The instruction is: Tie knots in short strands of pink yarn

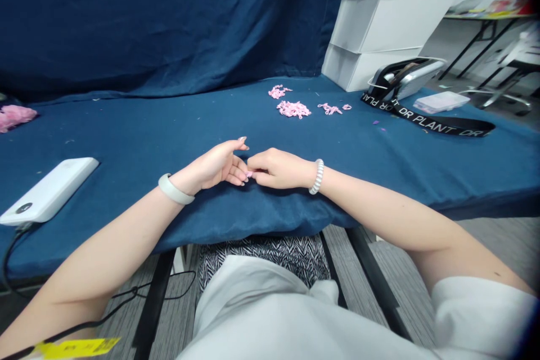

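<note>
Near the front edge of the table, my right hand (278, 169) pinches a small pink piece (249, 174) between thumb and fingers. The piece looks soft, but its exact kind is too small to make out. My left hand (223, 167) faces it with thumb raised and fingers stretched out, the fingertips at the piece's left end. Farther back lie a pile of similar small pink pieces (294, 109), a smaller cluster (277, 91) behind it and a few loose pink pieces (330, 108) to its right.
A white power bank (50, 188) with a black cable lies at left, a pink bundle (17, 117) behind it. White drawers (363, 22), a silver-black device (405, 79), its lettered strap (442, 124) and a clear plastic box (441, 102) stand at right. A blue cloth (169, 124) covers the table.
</note>
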Demonstrator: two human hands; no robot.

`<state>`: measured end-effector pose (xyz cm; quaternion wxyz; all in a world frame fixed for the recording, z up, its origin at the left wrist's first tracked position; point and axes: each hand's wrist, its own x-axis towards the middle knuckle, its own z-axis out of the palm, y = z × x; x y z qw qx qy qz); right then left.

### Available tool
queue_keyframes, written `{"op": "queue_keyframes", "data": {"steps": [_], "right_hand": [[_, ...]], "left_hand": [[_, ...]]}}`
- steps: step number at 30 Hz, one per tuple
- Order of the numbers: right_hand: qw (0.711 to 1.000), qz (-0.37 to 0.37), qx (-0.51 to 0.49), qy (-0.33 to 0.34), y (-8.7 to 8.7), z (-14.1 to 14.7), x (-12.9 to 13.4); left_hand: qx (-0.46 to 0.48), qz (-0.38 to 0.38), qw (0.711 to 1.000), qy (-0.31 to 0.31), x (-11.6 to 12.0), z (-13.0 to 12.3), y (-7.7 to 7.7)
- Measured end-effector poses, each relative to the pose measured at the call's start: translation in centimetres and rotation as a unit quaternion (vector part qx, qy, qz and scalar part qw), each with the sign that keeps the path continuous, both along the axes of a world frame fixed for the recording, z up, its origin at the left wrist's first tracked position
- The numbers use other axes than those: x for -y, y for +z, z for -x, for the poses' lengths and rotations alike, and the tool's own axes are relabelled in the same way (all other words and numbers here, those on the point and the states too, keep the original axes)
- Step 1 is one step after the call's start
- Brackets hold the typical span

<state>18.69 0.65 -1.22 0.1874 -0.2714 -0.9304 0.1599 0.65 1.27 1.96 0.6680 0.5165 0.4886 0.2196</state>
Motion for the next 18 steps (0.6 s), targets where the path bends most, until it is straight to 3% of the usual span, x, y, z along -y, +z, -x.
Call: {"op": "queue_keyframes", "data": {"steps": [6, 8, 13, 18], "right_hand": [[0.991, 0.036, -0.126, -0.009, -0.6, -0.1, -0.9], [0.991, 0.055, -0.123, -0.011, -0.8, 0.0, -1.0], [0.987, 0.126, -0.101, -0.016, -1.0, 0.4, -0.9], [0.969, 0.196, -0.149, -0.03, -0.6, 0.7, -0.8]], "left_hand": [[-0.005, -0.015, 0.999, 0.051, 0.1, -0.4, -0.2], [-0.066, -0.092, 0.992, 0.05, 0.2, -0.4, -0.5], [-0.191, -0.285, 0.939, 0.021, 0.3, -0.3, -1.0], [-0.105, -0.289, 0.948, 0.079, 0.1, -0.5, -1.2]]}}
